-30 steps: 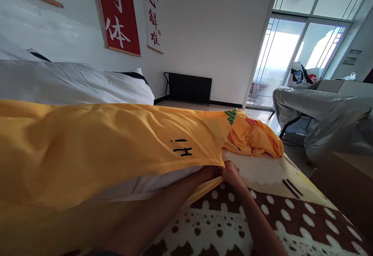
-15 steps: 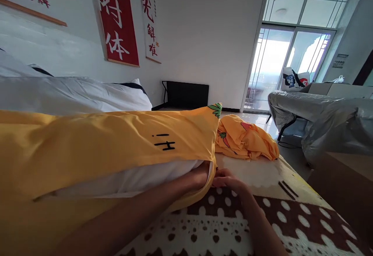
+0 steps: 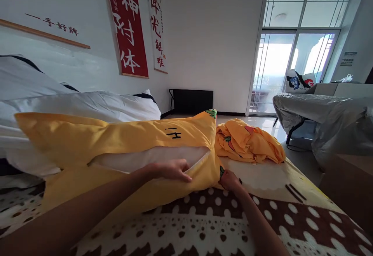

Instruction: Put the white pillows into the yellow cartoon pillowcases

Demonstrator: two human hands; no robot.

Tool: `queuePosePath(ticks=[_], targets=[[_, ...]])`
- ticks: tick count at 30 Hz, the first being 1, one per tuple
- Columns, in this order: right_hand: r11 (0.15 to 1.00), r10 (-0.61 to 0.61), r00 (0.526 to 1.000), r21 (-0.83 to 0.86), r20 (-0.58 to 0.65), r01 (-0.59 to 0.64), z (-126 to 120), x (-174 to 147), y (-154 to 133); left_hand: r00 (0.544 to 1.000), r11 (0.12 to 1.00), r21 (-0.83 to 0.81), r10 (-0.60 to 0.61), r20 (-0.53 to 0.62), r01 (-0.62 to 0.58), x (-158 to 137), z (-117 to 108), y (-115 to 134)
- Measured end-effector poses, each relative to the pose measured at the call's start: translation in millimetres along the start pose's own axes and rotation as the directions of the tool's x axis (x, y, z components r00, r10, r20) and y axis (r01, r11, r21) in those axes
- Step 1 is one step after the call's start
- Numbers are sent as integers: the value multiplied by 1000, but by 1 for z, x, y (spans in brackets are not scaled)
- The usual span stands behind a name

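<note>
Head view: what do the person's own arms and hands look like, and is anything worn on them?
Both forearms are bare as far as the frame shows, with no sleeve, watch, bracelet or glove in view. The left hand and right hand show no rings that I can make out. Both arms look slim.

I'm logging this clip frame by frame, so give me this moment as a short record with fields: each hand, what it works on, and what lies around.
left hand: rests flat on the open edge of the yellow pillowcase, by the white pillow inside
right hand: pinches the pillowcase's lower corner
surface: brown and white dotted blanket
nearby: crumpled yellow cloth beyond the pillowcase; white bedding behind
background: red wall banner, glass doors
</note>
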State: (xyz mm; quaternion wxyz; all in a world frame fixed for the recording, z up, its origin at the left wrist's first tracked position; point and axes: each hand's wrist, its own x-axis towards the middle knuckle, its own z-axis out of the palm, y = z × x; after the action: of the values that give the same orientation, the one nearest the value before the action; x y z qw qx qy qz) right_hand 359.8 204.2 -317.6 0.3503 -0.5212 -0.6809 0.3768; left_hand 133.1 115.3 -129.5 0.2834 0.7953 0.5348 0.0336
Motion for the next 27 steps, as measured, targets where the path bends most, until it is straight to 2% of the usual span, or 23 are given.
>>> queuePosePath(ticks=[2, 4, 6, 8, 10, 11, 12, 14, 15, 16, 17, 18, 20, 22, 25, 27], targets=[[999, 38, 996, -12, 76, -37, -9, -8, -7, 988, 994, 107, 13, -152, 3, 0, -3, -3], [1000, 27, 993, 5, 119, -27, -26, -16, -19, 924, 990, 138, 27, -382, 28, 1, -15, -1], [999, -31, 992, 43, 121, 26, -50, -28, -36, 791, 985, 156, 41, -610, 69, 0, -37, 4], [989, -117, 988, 98, 102, 107, -74, -46, -56, 618, 984, 142, 45, -785, 109, -2, -64, 10], [962, -232, 966, 170, 116, 211, -91, -71, -79, 455, 985, 114, 45, -889, 126, -3, -88, 16], [945, -287, 948, 203, 138, 257, -94, -85, -91, 390, 987, 101, 45, -920, 124, -3, -97, 19], [934, -329, 925, 212, 189, 288, -93, -100, -102, 338, 989, 91, 45, -940, 120, -2, -104, 23], [890, -454, 842, 184, 291, 416, -82, -128, -122, 260, 993, 83, 59, -964, 84, 2, -111, 36], [840, -536, 759, 153, 369, 520, -73, -141, -131, 231, 995, 90, 77, -970, 46, 4, -111, 44], [793, -579, 683, 111, 446, 599, -64, -152, -139, 208, 994, 107, 104, -972, 0, 7, -110, 53], [761, -578, 640, 51, 506, 647, -55, -160, -145, 191, 990, 131, 138, -972, -49, 9, -107, 63], [747, -539, 638, -38, 549, 664, -46, -165, -151, 181, 983, 162, 176, -968, -91, 12, -104, 73], [733, -413, 714, -260, 565, 629, -29, -168, -158, 176, 966, 224, 245, -953, -132, 16, -97, 91], [666, -318, 765, -443, 559, 601, -13, -160, -159, 185, 958, 255, 277, -943, -134, 20, -91, 102], [554, -296, 758, -542, 581, 632, 14, -138, -149, 231, 962, 251, 269, -935, -106, 27, -87, 98], [531, -320, 754, -551, 573, 644, 32, -127, -138, 311, 969, 237, 246, -918, -68, 32, -85, 81]])
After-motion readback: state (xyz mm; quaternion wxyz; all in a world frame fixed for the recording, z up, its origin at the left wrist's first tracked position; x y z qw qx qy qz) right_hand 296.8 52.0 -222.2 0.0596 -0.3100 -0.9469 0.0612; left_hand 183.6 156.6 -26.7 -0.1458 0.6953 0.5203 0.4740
